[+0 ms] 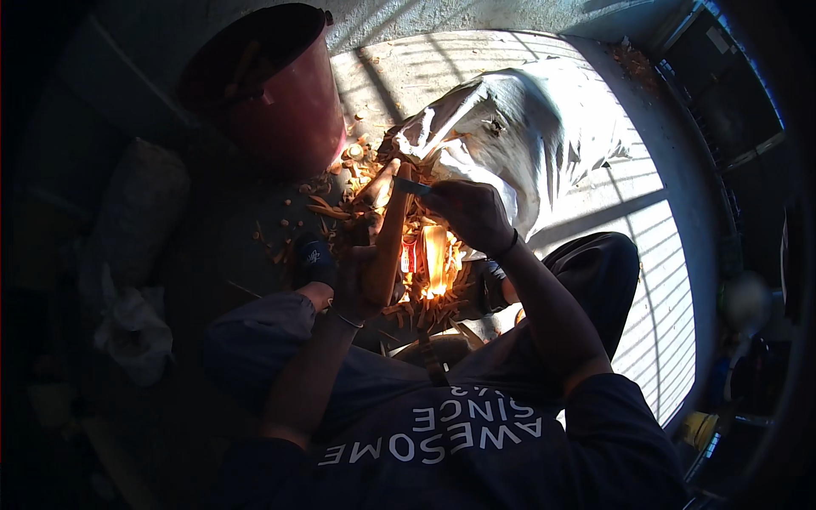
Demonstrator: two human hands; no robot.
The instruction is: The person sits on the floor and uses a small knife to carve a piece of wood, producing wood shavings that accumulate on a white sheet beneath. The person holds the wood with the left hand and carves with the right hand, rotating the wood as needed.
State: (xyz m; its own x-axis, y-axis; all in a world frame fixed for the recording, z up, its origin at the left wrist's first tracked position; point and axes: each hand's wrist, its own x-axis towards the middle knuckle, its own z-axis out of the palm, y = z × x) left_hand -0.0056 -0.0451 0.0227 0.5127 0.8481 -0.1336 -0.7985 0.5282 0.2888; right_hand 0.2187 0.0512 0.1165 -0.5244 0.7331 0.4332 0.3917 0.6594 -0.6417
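Wood [393, 234] in left fingers [363, 253], right fingers [450, 204] just beside, gripping blade [411, 186]

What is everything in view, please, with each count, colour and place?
Wooden workpiece: one, brown, centre
Knife: one, grey, at workpiece's upper end
Wood shavings: many, tan, around workpiece
Sunlit wood block: one, orange, right of workpiece
Unclear small object: one, red, beside block
Bucket: one, maroon, upper left
Sheet or sack: one, white, upper right
Bundle: one, grey, far left
Crumpled bag: one, whitish, below bundle
Floor: one, pale where sunlit
Wall: one, pale grey, top
Right-edge items: several, one yellow, too dim to name
T-shirt: one, dark, bottom
Trousers: one pair, dark, lower centre
Shoes: two, dark, beside shavings
Wristbands: two, dark and pale, wrists
Left hand: one, shaded, holding workpiece
Right hand: one, shaded, holding knife
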